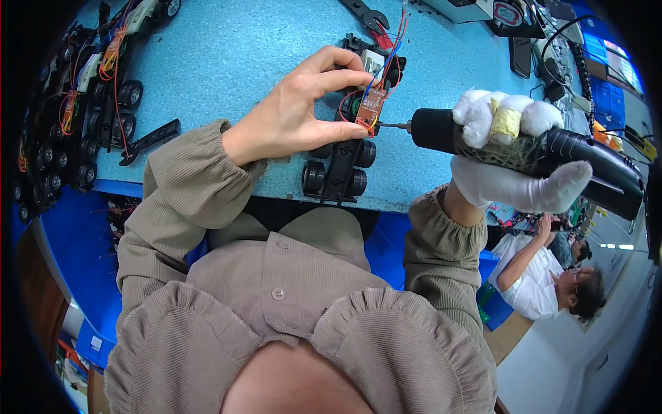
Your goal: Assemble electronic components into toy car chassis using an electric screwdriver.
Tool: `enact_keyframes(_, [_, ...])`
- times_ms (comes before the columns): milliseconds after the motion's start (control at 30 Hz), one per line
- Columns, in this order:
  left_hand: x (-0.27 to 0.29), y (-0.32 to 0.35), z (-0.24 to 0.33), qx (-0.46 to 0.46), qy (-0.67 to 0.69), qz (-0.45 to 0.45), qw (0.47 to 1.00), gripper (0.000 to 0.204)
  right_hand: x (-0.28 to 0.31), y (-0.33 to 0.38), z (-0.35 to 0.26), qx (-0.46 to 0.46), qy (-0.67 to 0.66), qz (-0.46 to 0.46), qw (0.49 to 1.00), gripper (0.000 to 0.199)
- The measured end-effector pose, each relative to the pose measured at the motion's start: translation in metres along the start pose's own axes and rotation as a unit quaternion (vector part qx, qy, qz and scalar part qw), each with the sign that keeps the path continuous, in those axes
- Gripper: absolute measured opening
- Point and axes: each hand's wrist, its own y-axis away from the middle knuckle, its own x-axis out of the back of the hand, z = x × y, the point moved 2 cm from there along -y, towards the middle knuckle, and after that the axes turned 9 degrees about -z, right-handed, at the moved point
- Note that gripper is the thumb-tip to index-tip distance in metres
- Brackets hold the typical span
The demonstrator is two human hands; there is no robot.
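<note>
My left hand (289, 107) pinches a small orange-brown circuit board (370, 107) between thumb and fingers, holding it over a black toy vehicle chassis (340, 171) with wheels. Red, blue and yellow wires run from the board, and a white block (373, 62) sits on the chassis beyond it. In a white glove, my right hand (503, 185) is wrapped round a black electric screwdriver (433, 130) lying sideways. Its thin bit (394, 125) points left and reaches the board's near right edge; whether a screw is at the tip I cannot make out.
Several similar wheeled chassis (129, 95) stand along the table's left side, with a loose black part (153, 140) beside them. Red-handled pliers (376, 24) lie at the far edge. Cables and a dark phone-like slab (520, 56) are at far right. Another person (531, 276) sits at right.
</note>
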Motion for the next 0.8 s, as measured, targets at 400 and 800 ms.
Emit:
enact_keyframes(400, [-0.008, -0.003, 0.022, 0.008, -0.088, 0.059, 0.994, 0.078, -0.045, 0.003, 0.011, -0.072, 0.251, 0.085, 0.962, 0.048])
enact_keyframes(800, [0.0, 0.067, 0.054, 0.264, -0.032, 0.182, 0.947, 0.077, -0.069, -0.006, -0.019, 0.023, 0.032, 0.091, 0.995, 0.054])
